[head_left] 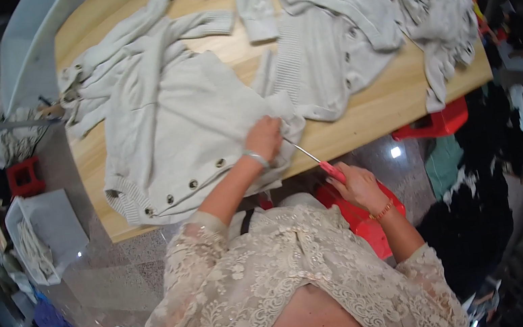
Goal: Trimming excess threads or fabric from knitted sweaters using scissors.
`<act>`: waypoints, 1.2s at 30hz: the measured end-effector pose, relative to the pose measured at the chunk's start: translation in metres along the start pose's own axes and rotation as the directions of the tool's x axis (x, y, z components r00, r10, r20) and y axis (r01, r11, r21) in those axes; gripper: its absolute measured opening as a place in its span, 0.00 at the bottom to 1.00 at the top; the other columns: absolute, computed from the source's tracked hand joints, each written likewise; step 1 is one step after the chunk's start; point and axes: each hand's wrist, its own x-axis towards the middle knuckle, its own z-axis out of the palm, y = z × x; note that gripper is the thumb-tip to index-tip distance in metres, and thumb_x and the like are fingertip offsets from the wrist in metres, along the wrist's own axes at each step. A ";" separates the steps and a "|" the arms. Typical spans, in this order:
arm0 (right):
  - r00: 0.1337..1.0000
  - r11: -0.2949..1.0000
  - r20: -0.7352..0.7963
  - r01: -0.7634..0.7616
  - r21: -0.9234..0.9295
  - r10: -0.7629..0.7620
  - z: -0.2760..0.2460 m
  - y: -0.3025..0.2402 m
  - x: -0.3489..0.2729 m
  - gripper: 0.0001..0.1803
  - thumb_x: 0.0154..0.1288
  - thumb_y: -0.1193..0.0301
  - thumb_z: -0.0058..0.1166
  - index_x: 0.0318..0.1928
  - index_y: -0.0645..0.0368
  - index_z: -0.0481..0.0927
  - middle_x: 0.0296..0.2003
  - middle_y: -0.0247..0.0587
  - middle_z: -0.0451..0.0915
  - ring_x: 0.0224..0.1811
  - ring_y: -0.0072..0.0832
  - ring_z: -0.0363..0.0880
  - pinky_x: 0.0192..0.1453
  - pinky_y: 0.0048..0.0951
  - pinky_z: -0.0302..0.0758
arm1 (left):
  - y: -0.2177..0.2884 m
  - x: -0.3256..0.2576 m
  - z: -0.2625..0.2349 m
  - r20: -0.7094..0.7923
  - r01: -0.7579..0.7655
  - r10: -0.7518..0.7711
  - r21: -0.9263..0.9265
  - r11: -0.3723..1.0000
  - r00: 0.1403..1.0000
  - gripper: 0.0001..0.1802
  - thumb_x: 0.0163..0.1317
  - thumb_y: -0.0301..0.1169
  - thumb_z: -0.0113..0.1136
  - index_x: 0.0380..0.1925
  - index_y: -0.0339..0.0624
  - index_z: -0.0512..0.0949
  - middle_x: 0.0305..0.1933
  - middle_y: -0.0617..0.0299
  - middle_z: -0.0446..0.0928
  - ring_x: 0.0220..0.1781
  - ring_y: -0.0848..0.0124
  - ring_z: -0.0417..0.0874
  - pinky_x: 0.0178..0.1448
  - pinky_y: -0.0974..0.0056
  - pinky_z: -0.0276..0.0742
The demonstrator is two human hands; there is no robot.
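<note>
A cream knit cardigan (199,115) with dark round buttons along its near edge lies spread on the wooden table (346,138). My left hand (264,139) is closed on the cardigan's fabric near its right side, and the fingertips are partly hidden. In my right hand (357,186), just off the table's front edge, is a thin-shafted tool with a red handle (332,171). The metal shaft points up and left to the cloth by my left fingers. Its tip is hidden there, so I cannot tell whether it goes into the knit.
Another buttoned cardigan (321,61) lies to the right, and a heap of similar knitwear (443,11) covers the table's far right. Red stools (436,122) stand below the edge. A white bin (46,232) with cloth is at left; dark fabric (471,212) is piled at right.
</note>
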 end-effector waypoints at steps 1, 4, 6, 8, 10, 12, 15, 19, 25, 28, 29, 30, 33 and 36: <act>0.999 0.999 0.009 -0.032 -0.018 0.032 0.000 0.003 -0.002 0.14 0.64 0.59 0.57 0.42 0.55 0.77 0.31 0.54 0.81 0.37 0.52 0.80 0.40 0.49 0.75 | -0.005 0.004 0.010 0.027 0.008 -0.008 -0.006 1.000 1.000 0.11 0.52 0.27 0.59 0.36 0.38 0.73 0.40 0.43 0.72 0.43 0.46 0.75 0.49 0.48 0.73; 0.989 0.989 0.048 -0.135 -0.055 0.137 -0.009 0.003 -0.011 0.17 0.64 0.56 0.56 0.41 0.56 0.77 0.29 0.57 0.80 0.36 0.55 0.80 0.41 0.52 0.74 | -0.009 0.013 0.032 0.095 0.100 -0.101 0.012 0.995 0.990 0.13 0.48 0.27 0.65 0.34 0.41 0.75 0.41 0.47 0.73 0.44 0.48 0.75 0.49 0.50 0.73; 0.980 0.982 0.089 -0.169 -0.087 0.176 -0.011 0.001 -0.011 0.20 0.61 0.55 0.59 0.48 0.52 0.79 0.34 0.56 0.82 0.41 0.55 0.80 0.44 0.49 0.76 | -0.018 0.014 0.033 0.126 0.098 -0.086 -0.092 0.991 0.988 0.11 0.47 0.27 0.65 0.32 0.42 0.75 0.38 0.49 0.74 0.43 0.49 0.76 0.48 0.51 0.73; 0.995 0.997 0.074 -0.072 -0.036 0.074 -0.012 -0.004 -0.009 0.18 0.63 0.55 0.58 0.41 0.57 0.79 0.30 0.57 0.81 0.37 0.56 0.79 0.42 0.52 0.75 | -0.022 0.013 0.034 0.127 0.095 -0.073 -0.176 0.980 0.989 0.10 0.47 0.26 0.64 0.31 0.42 0.76 0.37 0.51 0.76 0.42 0.51 0.78 0.46 0.52 0.75; 0.995 0.999 0.084 -0.050 0.018 0.049 -0.015 -0.009 -0.003 0.18 0.62 0.55 0.58 0.42 0.57 0.80 0.31 0.57 0.81 0.39 0.56 0.79 0.43 0.51 0.75 | -0.021 0.011 0.026 0.102 0.082 -0.055 -0.280 0.957 0.993 0.09 0.49 0.25 0.62 0.33 0.39 0.78 0.34 0.50 0.78 0.40 0.52 0.80 0.45 0.56 0.77; 0.989 0.996 0.126 -0.088 0.032 0.084 -0.023 -0.022 0.008 0.18 0.61 0.59 0.60 0.44 0.59 0.80 0.34 0.59 0.81 0.41 0.57 0.79 0.43 0.48 0.76 | -0.031 0.005 0.018 0.037 0.069 -0.059 -0.473 0.878 0.998 0.10 0.53 0.24 0.60 0.36 0.37 0.80 0.34 0.47 0.80 0.39 0.51 0.81 0.46 0.58 0.78; 0.991 0.997 0.118 -0.068 0.026 0.065 -0.018 -0.013 0.022 0.17 0.62 0.59 0.58 0.44 0.58 0.79 0.32 0.58 0.81 0.39 0.56 0.79 0.42 0.49 0.75 | -0.033 -0.009 -0.032 0.005 0.173 -0.213 -0.601 0.781 0.977 0.09 0.60 0.24 0.59 0.40 0.36 0.81 0.36 0.57 0.82 0.37 0.71 0.81 0.44 0.68 0.77; 0.992 0.998 0.125 -0.024 -0.064 0.032 -0.022 -0.041 0.048 0.15 0.64 0.58 0.57 0.42 0.56 0.78 0.30 0.56 0.80 0.37 0.55 0.80 0.41 0.49 0.74 | -0.101 -0.023 -0.115 -0.288 0.133 -0.480 -0.732 0.669 0.829 0.10 0.63 0.26 0.59 0.44 0.38 0.81 0.37 0.69 0.80 0.37 0.83 0.76 0.42 0.75 0.74; 0.987 0.992 0.137 0.095 -0.089 -0.082 -0.006 -0.096 0.093 0.12 0.63 0.60 0.58 0.38 0.55 0.77 0.27 0.52 0.79 0.34 0.53 0.79 0.38 0.48 0.73 | -0.292 -0.058 -0.242 -0.862 0.502 -0.420 -0.239 0.831 0.284 0.24 0.55 0.43 0.67 0.49 0.44 0.76 0.49 0.55 0.77 0.54 0.57 0.76 0.58 0.55 0.70; 0.985 0.992 0.155 0.087 -0.090 -0.073 -0.003 -0.126 0.109 0.12 0.62 0.61 0.58 0.38 0.55 0.77 0.27 0.51 0.79 0.33 0.52 0.79 0.37 0.48 0.73 | -0.349 -0.063 -0.279 -0.834 0.754 -0.542 -0.290 0.589 0.103 0.38 0.49 0.52 0.70 0.57 0.49 0.70 0.61 0.54 0.70 0.65 0.51 0.65 0.64 0.45 0.64; 0.984 0.993 0.171 0.071 -0.089 -0.055 -0.003 -0.136 0.115 0.12 0.62 0.61 0.58 0.38 0.55 0.77 0.28 0.51 0.79 0.34 0.52 0.79 0.38 0.47 0.74 | -0.370 -0.067 -0.289 -0.815 0.742 -0.569 -0.311 0.594 0.114 0.43 0.46 0.52 0.72 0.61 0.51 0.66 0.65 0.54 0.66 0.67 0.50 0.63 0.65 0.41 0.61; 0.983 0.990 0.173 0.083 -0.112 -0.063 -0.003 -0.144 0.119 0.12 0.62 0.62 0.59 0.40 0.55 0.78 0.30 0.51 0.80 0.35 0.50 0.79 0.38 0.45 0.74 | -0.384 -0.066 -0.296 -0.812 0.738 -0.573 -0.318 0.595 0.112 0.43 0.46 0.52 0.72 0.61 0.51 0.66 0.65 0.54 0.66 0.67 0.50 0.63 0.65 0.41 0.61; 0.987 0.994 0.149 0.077 -0.076 -0.065 0.002 -0.166 0.135 0.12 0.61 0.65 0.59 0.42 0.56 0.79 0.32 0.50 0.81 0.37 0.49 0.80 0.40 0.44 0.75 | -0.423 -0.066 -0.307 -0.792 0.839 -0.574 -0.158 0.521 0.207 0.48 0.44 0.47 0.73 0.66 0.53 0.61 0.67 0.52 0.65 0.69 0.49 0.61 0.67 0.42 0.59; 0.986 0.992 0.142 0.094 -0.083 -0.082 0.010 -0.179 0.150 0.13 0.60 0.66 0.60 0.44 0.57 0.79 0.34 0.49 0.81 0.38 0.47 0.81 0.42 0.43 0.76 | -0.458 -0.086 -0.324 -0.698 0.857 -0.694 -0.236 0.457 0.177 0.51 0.46 0.46 0.71 0.70 0.54 0.55 0.61 0.53 0.73 0.67 0.51 0.67 0.65 0.44 0.63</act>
